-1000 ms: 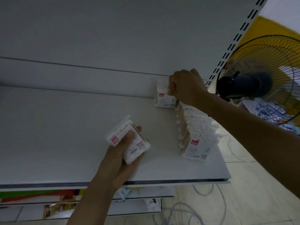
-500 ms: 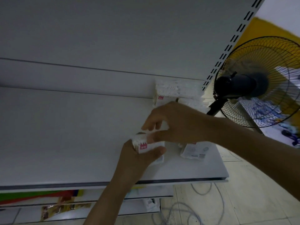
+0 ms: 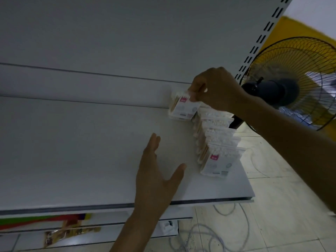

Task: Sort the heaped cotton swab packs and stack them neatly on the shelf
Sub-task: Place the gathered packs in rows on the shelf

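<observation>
A white metal shelf (image 3: 81,151) fills most of the head view, dim and grey, with a plain back panel (image 3: 127,42) behind it. Off its right end a black fan (image 3: 272,90) in a wire cage stands before a yellow wall, and below lie a tiled floor (image 3: 272,206) and a loose cable (image 3: 209,239). A lower shelf (image 3: 91,231) carries a few coloured goods, too blurred to name. Near the shelf's right end a row (image 3: 218,140) of swab packs stands upright, one behind another from near the front edge back towards the panel, tight and fairly even. At the rear, just left of the row's far end, the right hand (image 3: 216,90) pinches the top edge of one pack (image 3: 183,109) between thumb and fingertips. This pack is upright by the panel, its printed face forward and tilted a little; whether its foot rests on the shelf or hangs just above it cannot be told. The left hand (image 3: 156,171) is released, fingers straight and thumb spread, palm down over the shelf left of the row, holding nothing; whether it touches the surface is unclear. The task looks well under way: one row is built, and the pack in hand seems to start a second row beside it from the back, though it is not yet let go. No heap shows here, so how many packs are left cannot be judged.
</observation>
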`<state>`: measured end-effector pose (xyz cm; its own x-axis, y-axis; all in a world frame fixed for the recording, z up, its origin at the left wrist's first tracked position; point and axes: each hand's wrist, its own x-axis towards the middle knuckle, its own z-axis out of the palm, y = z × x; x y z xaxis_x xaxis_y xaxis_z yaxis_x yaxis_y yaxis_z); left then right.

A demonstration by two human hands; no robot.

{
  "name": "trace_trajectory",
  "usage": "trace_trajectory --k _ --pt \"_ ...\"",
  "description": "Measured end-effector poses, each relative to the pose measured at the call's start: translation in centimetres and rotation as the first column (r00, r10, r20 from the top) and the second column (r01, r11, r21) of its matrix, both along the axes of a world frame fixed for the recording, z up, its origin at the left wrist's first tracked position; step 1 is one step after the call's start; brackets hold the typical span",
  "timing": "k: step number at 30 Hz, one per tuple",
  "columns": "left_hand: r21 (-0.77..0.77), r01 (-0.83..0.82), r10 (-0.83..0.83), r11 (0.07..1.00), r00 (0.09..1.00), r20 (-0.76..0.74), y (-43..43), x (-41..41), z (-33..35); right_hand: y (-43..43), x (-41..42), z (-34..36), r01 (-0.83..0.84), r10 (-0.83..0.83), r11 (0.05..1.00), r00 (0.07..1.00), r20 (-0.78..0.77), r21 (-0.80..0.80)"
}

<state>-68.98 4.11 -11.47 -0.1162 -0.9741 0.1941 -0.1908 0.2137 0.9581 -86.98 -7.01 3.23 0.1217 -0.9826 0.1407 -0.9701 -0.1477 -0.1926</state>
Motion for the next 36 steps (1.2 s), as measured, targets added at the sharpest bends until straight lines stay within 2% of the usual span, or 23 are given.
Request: trace_trajectory --k 3,5,10,12,24,28,31,34,36 --pt "-0.276 -0.044 0.131 0.960 0.943 0.305 0.2 -0.4 -1.3 -0.8 0.2 -1.5 -0.015 0.016 1.000 0.987 -0.157 0.010" --pt "-0.382 0.004 0.179 0.924 0.879 0.442 0.1 -0.8 -2.0 -0.9 0.4 -2.2 -0.050 0.044 0.999 0.959 -0.280 -0.014" --pt "-0.412 0.093 0.212 0.907 0.743 0.634 0.1 -1.3 -2.3 -0.5 0.9 -3.8 -0.146 0.104 0.989 0.816 -0.569 -0.029" --pt "-0.391 0.087 0.217 0.916 0.714 0.666 0.1 -1.3 -2.2 -0.3 1.2 -3.9 -0.138 0.093 0.990 0.791 -0.604 -0.028" --pt "-0.338 0.053 0.221 0.940 0.660 0.718 0.0 -1.5 -1.8 -0.3 2.3 -2.1 -0.026 0.072 0.996 0.795 -0.603 0.084" --pt "-0.337 0.045 0.216 0.940 0.686 0.695 0.0 -1.4 -2.0 0.7 1.1 -0.8 0.002 0.034 0.998 0.861 -0.508 0.070" --pt "-0.319 0.082 0.177 0.944 0.690 0.701 -0.1 -1.4 -1.7 2.9 -0.1 0.3 0.014 -0.013 1.000 0.908 -0.418 -0.001" --pt "-0.276 0.085 0.107 0.957 0.785 0.610 0.3 -0.9 -1.0 5.7 -0.3 0.8 0.004 -0.001 1.000 0.944 -0.331 0.006" --pt "-0.252 0.096 0.071 0.963 0.809 0.583 0.5 0.3 0.1 7.5 0.4 1.2 -0.017 0.022 1.000 0.949 -0.313 0.019"
